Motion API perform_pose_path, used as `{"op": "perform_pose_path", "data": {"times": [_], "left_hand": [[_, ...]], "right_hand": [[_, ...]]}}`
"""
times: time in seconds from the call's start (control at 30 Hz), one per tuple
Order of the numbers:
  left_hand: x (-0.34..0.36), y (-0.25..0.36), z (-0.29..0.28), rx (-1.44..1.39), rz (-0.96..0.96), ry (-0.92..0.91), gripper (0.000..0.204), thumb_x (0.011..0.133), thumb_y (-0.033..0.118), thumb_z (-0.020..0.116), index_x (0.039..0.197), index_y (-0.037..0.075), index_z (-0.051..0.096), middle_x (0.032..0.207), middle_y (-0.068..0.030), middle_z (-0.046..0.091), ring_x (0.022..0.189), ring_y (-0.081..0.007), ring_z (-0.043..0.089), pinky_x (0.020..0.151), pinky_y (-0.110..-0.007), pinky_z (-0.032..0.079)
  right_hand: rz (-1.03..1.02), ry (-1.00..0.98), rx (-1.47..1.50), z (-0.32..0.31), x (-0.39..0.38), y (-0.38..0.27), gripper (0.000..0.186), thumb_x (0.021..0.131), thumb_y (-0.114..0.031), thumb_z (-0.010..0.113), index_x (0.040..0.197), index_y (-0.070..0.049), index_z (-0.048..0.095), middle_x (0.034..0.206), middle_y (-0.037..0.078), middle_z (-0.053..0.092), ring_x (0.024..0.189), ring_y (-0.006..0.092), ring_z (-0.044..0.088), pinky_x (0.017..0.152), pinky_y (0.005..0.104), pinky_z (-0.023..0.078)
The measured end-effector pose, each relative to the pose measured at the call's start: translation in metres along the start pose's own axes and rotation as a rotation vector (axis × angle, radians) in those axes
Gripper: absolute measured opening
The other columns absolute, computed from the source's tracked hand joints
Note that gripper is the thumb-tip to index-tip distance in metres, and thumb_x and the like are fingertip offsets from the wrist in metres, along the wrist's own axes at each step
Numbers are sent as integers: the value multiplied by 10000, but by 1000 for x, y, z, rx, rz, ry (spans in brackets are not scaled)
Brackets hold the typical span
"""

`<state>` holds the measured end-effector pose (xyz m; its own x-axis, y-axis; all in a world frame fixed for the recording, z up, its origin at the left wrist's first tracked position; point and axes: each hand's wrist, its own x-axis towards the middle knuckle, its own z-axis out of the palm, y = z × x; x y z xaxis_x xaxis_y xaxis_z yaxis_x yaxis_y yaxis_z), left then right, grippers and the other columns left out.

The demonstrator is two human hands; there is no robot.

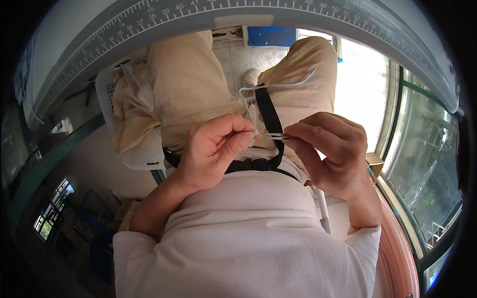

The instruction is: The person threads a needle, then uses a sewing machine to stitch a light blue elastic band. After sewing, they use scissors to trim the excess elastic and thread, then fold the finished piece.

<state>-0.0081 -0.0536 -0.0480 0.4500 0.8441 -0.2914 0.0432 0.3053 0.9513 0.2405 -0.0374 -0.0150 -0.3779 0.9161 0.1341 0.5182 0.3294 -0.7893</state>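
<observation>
My left hand [216, 149] is closed in front of my waist, thumb and forefinger pinching the end of a thin pale-blue cord [278, 85]. The cord's loose length rises from the pinch and trails across my right thigh. Opposite it, my right hand [334, 149] is closed on slim metal tweezers [272, 135], their points reaching the cord end at my left fingertips. Whether the tips grip the cord is too small to tell. A narrow translucent strip [252, 113] hangs beside the left fingers. The right hand's lower fingers are curled.
A grey table edge with ruler markings [218, 21] arches over my knees. On the left stands a white basket [105, 94] with beige cloth [130, 116]. A black strap [268, 110] crosses my lap. Beyond my knees is a blue panel [271, 36]; to the right, a window [422, 164].
</observation>
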Motion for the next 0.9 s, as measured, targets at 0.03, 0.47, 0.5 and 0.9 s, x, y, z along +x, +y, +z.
{"op": "perform_pose_path", "data": {"times": [0.03, 0.47, 0.5, 0.9], "left_hand": [[0, 0, 0, 4, 9, -1, 183, 1093, 136, 593, 1083, -35, 656, 935, -20, 621, 786, -69, 511, 717, -221, 433], [1, 9, 5, 100, 10, 6, 227, 1115, 157, 547, 1071, -40, 652, 896, 5, 581, 730, -49, 444, 674, -208, 392], [1, 9, 4, 121, 9, 0, 229, 1114, 154, 547, 1071, -43, 656, 894, 5, 587, 721, -49, 444, 669, -208, 393], [1, 6, 6, 69, 97, 52, 204, 1101, 114, 569, 1081, -65, 664, 859, -27, 615, 751, -71, 513, 685, -223, 441]], "right_hand": [[-8, 6, 1, 0, 0, 0, 186, 738, -15, 841, 902, -43, 758, 750, 47, 660, 635, 231, 659, 530, 344, 508], [-16, -17, -55, 0, 2, -2, 176, 750, -18, 843, 901, -39, 754, 763, 52, 677, 637, 228, 669, 536, 339, 516], [-10, -34, -63, -2, 3, -4, 177, 755, 2, 847, 904, -26, 755, 772, 66, 700, 645, 228, 685, 548, 330, 526], [-50, -24, -81, -8, 3, -4, 199, 735, 23, 861, 897, -21, 754, 777, 73, 721, 650, 211, 696, 546, 317, 526]]}}
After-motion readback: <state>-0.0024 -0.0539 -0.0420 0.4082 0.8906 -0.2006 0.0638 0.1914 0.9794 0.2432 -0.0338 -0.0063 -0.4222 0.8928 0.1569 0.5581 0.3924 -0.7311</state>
